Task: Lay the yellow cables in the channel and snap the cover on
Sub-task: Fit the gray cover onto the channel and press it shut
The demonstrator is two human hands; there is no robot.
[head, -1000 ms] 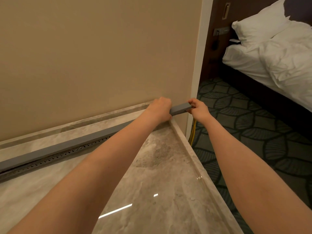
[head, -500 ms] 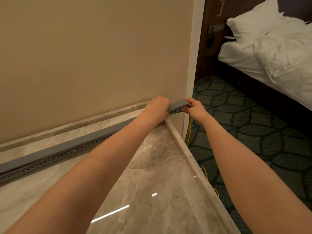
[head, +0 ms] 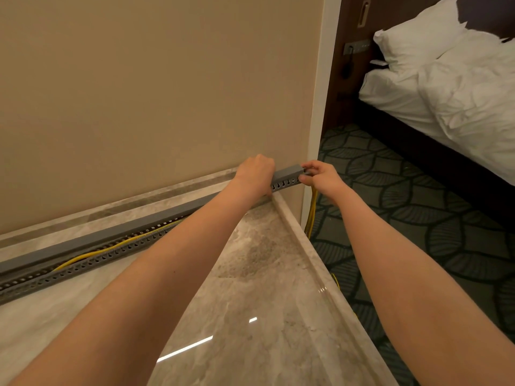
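The left hand [head: 255,174] curls over the long grey plastic cover [head: 111,235] while the right hand [head: 323,178] pinches its end, seemingly to seat it on the slotted grey channel [head: 97,260], where thin yellow cables [head: 92,253] lie left of the fingers.

Grey slotted channel [head: 83,264] lies along the marble counter's [head: 264,316] back edge, against the wall. Cover [head: 97,238] is seated at the far right corner and lifted toward the left, with yellow cables [head: 111,248] showing in the gap. Left hand [head: 257,174] curls over the cover near the corner. Right hand [head: 320,178] pinches the channel's end. Cables hang off the right edge.
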